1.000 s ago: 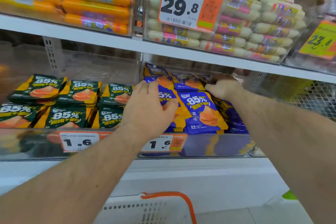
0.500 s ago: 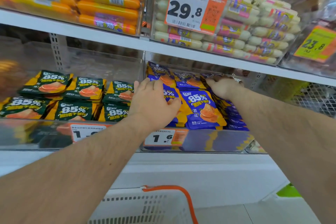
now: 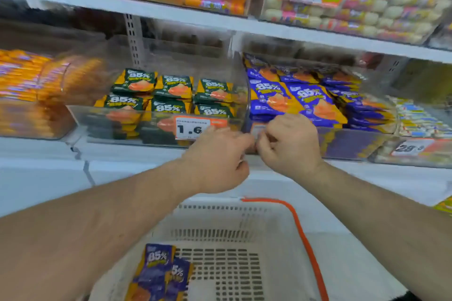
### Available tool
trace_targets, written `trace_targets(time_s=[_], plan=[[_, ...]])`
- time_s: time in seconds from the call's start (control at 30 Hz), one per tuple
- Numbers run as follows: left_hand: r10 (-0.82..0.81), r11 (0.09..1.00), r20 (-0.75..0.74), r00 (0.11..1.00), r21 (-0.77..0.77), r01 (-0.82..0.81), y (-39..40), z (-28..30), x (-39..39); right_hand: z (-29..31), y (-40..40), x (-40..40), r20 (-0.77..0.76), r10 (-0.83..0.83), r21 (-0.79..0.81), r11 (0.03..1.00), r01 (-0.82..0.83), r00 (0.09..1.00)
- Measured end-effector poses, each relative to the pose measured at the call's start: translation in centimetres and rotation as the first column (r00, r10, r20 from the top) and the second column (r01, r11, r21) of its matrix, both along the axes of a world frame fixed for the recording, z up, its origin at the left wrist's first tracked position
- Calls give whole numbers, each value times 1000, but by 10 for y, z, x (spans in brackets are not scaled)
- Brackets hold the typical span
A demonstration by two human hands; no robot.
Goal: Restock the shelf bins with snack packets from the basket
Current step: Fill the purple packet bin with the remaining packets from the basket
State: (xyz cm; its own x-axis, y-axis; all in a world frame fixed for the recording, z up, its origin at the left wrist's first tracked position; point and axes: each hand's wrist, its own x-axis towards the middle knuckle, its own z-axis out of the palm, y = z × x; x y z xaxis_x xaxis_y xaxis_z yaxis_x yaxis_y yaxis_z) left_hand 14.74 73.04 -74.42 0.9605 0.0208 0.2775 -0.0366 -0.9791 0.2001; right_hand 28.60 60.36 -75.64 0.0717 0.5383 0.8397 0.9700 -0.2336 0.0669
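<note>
Blue 85% snack packets (image 3: pixel 310 102) lie stacked in a clear shelf bin (image 3: pixel 349 144) on the middle shelf. My left hand (image 3: pixel 215 159) and my right hand (image 3: pixel 291 144) hover side by side just in front of that bin's front wall. Both have loosely curled fingers and hold nothing. Below them stands the pale plastic basket (image 3: pixel 244 234) with an orange handle. Two blue packets (image 3: pixel 156 269) lie at its left side.
Green 85% packets (image 3: pixel 171 90) fill the clear bin to the left, which carries a 1.6 price tag (image 3: pixel 192 128). Orange sausage packs (image 3: pixel 22 78) sit at far left. The upper shelf (image 3: pixel 146 8) holds orange and pale sausage packs above a 29.8 tag.
Both hands have drawn back out of the blue-packet bin and come together in front of it. The view has tilted down, showing the basket and its two packets.
</note>
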Motion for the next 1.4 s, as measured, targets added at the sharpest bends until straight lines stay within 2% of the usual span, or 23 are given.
trace_targets(time_s=[0.07, 0.13, 0.23, 0.3, 0.37, 0.43, 0.5, 0.63, 0.77, 0.83, 0.9, 0.93, 1.03, 1.07, 1.17, 1.23, 1.33, 1.4], plan=[[13, 1000, -215, 977, 0, -13, 11, -18, -26, -39, 15, -28, -159, 48, -100, 993, -65, 986], [60, 998, -415, 908, 35, -50, 26, -36, -46, -82, 31, -52, -349, 33, -226, 967, -118, 936], [93, 994, -638, 765, 13, -111, 49, -60, -66, -145, 53, -83, -548, -133, -463, 871, -167, 826], [84, 991, -734, 674, -12, -136, 60, -73, -74, -180, 62, -106, -663, -283, -607, 746, -275, 693], [58, 991, -768, 638, -33, -129, 67, -88, -77, -217, 67, -131, -731, -440, -668, 616, -417, 521], [60, 992, -804, 592, -19, -126, 69, -97, -82, -249, 68, -155, -705, -594, -702, 501, -507, 389], [74, 988, -839, 539, -10, -152, 71, -107, -86, -280, 68, -176, -666, -720, -663, 452, -597, 194], [85, 987, -888, 452, 12, -161, 81, -114, -96, -318, 61, -212, -519, -843, -538, 453, -710, -145], [102, 977, -894, 437, 8, -212, 87, -115, -99, -336, 63, -229, -477, -743, -455, 666, -591, -470], [102, 973, -889, 446, -5, -232, 86, -112, -98, -339, 63, -233, -467, -696, -443, 718, -537, -545], [90, 969, -887, 452, -27, -245, 84, -110, -96, -337, 63, -236, -492, -687, -465, 727, -505, -535], [86, 969, -887, 454, -31, -245, 82, -109, -95, -336, 63, -236, -515, -709, -499, 705, -504, -481], [76, 970, -882, 465, -42, -239, 73, -104, -91, -325, 65, -231, -550, -816, -660, 555, -506, -178], [69, 970, -877, 475, -52, -236, 71, -102, -90, -320, 65, -226, -566, -815, -687, 548, -477, -122], [45, 974, -861, 506, -76, -214, 63, -97, -85, -290, 65, -203, -622, -781, -683, 573, -453, -50], [37, 980, -847, 530, -73, -184, 58, -93, -81, -261, 63, -180, -657, -751, -696, 569, -438, 68], [52, 989, -810, 583, -40, -144, 47, -87, -73, -209, 56, -144, -695, -657, -710, 563, -423, 292], [81, 993, -778, 623, 12, -114, 39, -84, -68, -171, 47, -122, -702, -595, -712, 572, -409, 391]])
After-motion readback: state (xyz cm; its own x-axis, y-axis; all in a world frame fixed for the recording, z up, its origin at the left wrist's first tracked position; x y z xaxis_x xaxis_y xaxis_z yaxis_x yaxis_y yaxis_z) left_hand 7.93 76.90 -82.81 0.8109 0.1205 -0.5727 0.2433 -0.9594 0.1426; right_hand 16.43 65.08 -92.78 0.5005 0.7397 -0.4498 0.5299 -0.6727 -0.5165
